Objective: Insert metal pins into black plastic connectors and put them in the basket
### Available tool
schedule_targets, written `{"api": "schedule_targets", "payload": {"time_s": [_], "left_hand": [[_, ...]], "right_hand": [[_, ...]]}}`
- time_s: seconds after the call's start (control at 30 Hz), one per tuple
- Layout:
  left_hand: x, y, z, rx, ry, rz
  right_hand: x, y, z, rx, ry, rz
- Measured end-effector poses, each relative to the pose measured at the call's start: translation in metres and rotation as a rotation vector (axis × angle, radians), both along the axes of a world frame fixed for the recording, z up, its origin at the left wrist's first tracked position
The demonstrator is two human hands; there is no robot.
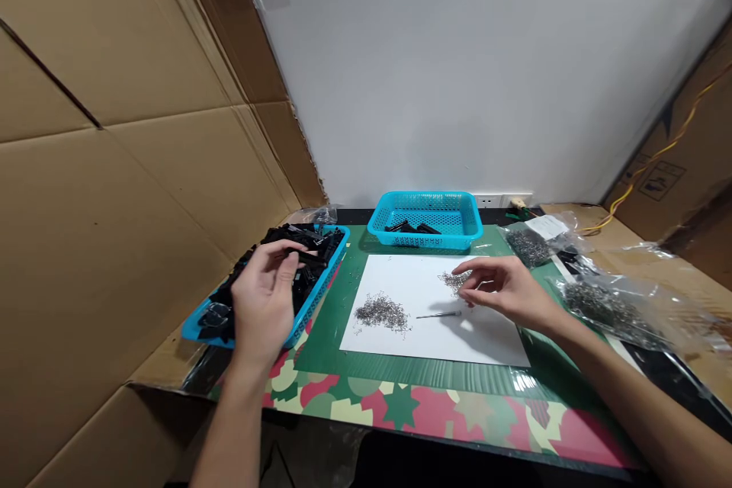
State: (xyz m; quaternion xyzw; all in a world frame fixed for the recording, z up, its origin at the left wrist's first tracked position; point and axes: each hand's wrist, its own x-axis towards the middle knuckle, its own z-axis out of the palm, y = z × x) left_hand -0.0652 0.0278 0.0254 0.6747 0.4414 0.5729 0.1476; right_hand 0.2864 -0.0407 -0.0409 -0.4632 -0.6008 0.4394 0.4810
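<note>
Left fingers (pixel 287 268) around black piece (pixel 312 259) above heaped basket (pixel 312 308)

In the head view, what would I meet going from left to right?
Filled blue basket, bigger heap of tiny metal pieces, thin metal tool, farther clear bag of metal pieces, cardboard's printed symbol.

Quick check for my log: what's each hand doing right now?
Left hand: closed on a black piece.
Right hand: open, thumb and index finger apart; whether it holds anything tiny can't be told.
</note>
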Motion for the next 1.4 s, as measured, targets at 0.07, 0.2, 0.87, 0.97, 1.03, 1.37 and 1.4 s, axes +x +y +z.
{"api": "schedule_targets", "payload": {"time_s": [0.07, 0.2, 0.87, 0.97, 1.03, 1.37, 1.4], "left_hand": [[0.023, -0.007, -0.005, -0.101, -0.078, -0.177], [0.064, -0.027, -0.024, -0.341, -0.151, -0.407], [0.093, -0.074, -0.068, -0.842, -0.117, -0.664], [0.094, -0.076, -0.076, -0.736, -0.013, -0.563], [0.095, -0.079, -0.08, -0.69, 0.072, -0.48], [0.096, -0.09, -0.081, -0.541, 0.349, -0.474], [0.096, -0.09, -0.082, -0.529, 0.37, -0.493]], "right_hand": [[-0.006, -0.001, -0.001, -0.007, 0.072, -0.019], [-0.018, -0.004, -0.005, 0.021, 0.145, -0.057], [-0.028, -0.009, -0.004, 0.065, 0.187, -0.056], [-0.026, -0.007, -0.004, 0.02, 0.16, -0.024], [-0.024, -0.006, -0.004, -0.02, 0.149, 0.005], [-0.019, -0.005, -0.011, -0.199, -0.013, 0.09], [-0.019, -0.006, -0.012, -0.207, -0.045, 0.098]]}}
